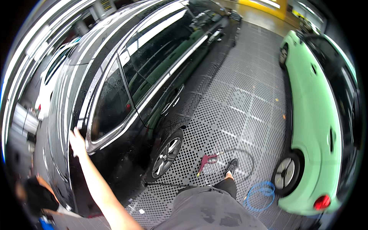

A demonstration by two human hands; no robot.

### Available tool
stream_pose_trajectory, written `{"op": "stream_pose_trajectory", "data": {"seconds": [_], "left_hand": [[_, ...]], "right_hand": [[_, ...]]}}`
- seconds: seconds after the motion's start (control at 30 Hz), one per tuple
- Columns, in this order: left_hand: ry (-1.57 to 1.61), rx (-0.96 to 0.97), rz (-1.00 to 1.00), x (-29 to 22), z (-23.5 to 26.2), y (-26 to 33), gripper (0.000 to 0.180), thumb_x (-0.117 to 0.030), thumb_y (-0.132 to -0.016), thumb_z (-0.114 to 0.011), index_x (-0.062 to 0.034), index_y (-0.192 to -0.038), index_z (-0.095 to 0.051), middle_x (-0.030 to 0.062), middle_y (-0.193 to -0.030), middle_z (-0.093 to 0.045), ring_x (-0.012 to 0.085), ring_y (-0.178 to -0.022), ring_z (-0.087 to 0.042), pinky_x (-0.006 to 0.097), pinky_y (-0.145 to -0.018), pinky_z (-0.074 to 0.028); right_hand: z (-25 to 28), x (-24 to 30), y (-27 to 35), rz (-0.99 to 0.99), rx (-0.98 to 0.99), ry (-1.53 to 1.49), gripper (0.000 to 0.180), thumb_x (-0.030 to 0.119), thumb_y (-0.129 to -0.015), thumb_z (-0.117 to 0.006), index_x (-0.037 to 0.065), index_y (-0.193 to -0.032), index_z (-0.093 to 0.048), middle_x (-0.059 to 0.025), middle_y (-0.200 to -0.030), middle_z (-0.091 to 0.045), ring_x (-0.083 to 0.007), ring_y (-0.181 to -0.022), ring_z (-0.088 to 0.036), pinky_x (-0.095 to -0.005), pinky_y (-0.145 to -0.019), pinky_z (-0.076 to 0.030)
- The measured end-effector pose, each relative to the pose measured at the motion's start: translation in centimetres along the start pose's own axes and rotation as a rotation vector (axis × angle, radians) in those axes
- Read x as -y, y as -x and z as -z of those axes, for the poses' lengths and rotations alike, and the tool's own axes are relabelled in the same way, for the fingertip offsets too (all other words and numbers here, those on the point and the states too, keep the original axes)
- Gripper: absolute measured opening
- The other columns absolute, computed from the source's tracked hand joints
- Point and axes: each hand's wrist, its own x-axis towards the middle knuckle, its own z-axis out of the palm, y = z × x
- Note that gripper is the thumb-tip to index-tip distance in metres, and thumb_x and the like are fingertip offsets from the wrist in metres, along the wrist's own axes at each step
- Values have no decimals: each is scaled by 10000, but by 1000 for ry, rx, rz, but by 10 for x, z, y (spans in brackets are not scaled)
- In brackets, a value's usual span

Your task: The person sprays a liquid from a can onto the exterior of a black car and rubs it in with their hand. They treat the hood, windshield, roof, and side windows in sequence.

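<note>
Head cam: L hand [78,144] at blk car [154,110] (windows [158,57] shut).

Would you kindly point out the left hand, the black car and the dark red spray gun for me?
Left hand [78,145]: head view, on the back of it.
Black car [143,90]: head view, on its side glass.
Dark red spray gun [206,160]: head view, on its body.

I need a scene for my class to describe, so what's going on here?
A person's left hand reaches to the rear side of a black car, touching it or just short of it; the right hand is out of view. The black car looks wet. A dark red spray gun lies on the floor beside the person's shoe. A green car stands to the right.
</note>
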Motion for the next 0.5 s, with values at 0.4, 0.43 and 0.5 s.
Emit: {"op": "stream_pose_trajectory", "data": {"seconds": [0.4, 0.43, 0.5], "left_hand": [[-86, 332, -385, -363, -159, 241, 699, -361, -940, -653, 71, -1446, -441, 265, -1507, -449, 443, -1436, -371, 586, -1173, -280], [-79, 351, -374, -378, -168, 239, 708, -370, -943, -651, 70, -1454, -436, 262, -1510, -446, 441, -1443, -362, 591, -1179, -272], [-90, 287, -350, -391, -185, 237, 718, -372, -948, -645, 79, -1461, -424, 264, -1515, -437, 439, -1452, -347, 590, -1188, -260]], "right_hand": [[-31, 626, -282, 832, 239, 107, 974, 168, -809, -836, 186, -1602, -271, -173, -1488, -443, -304, -1296, -487, -419, -1102, -396], [-55, 686, -286, 904, 220, 238, 926, 193, -851, -797, 115, -1596, -253, -192, -1515, -406, -301, -1328, -454, -407, -1115, -378], [-132, 798, -232, 892, 343, 219, 945, 166, -814, -824, 107, -1588, -285, -158, -1528, -408, -305, -1371, -419, -403, -1158, -334]]}}
